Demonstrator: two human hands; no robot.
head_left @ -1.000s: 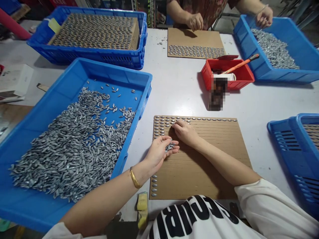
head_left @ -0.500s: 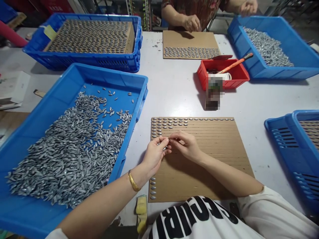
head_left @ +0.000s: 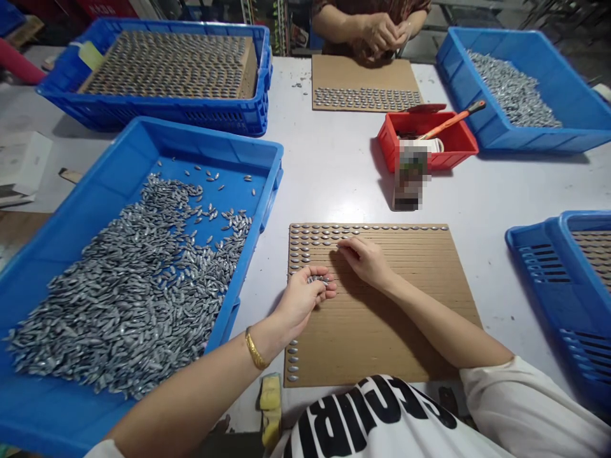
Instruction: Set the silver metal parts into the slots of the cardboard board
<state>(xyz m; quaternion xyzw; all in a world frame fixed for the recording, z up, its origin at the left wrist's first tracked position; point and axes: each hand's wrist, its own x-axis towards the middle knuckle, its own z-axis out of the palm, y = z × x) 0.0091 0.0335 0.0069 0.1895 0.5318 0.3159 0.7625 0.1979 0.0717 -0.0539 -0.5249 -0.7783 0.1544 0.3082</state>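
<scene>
Cupped in my left hand (head_left: 305, 294) are several small grey spindle-shaped metal pieces (head_left: 317, 280), with the thumb laid over them. This hand hovers over the left side of a slotted cardboard sheet (head_left: 405, 331). Similar pieces (head_left: 372, 228) sit in rows along the sheet's top edge and down its left edge. My right hand (head_left: 365, 259) is at the third row, just past its last visible piece, thumb and forefinger pinched together. Whatever lies between those fingertips is hidden.
A blue tray (head_left: 274, 184) heaped with the pieces stands at left, and a blue crate (head_left: 167, 121) with filled boards behind it. A red box (head_left: 458, 156) holds an orange-handled tool (head_left: 449, 122). Another person's hands (head_left: 384, 32) work across the table. Another blue crate (head_left: 539, 254) is at right.
My hands have parted: the right has moved right and up to the third row, while the left has turned open a little, showing its pieces. The co-worker's hands have come together.
</scene>
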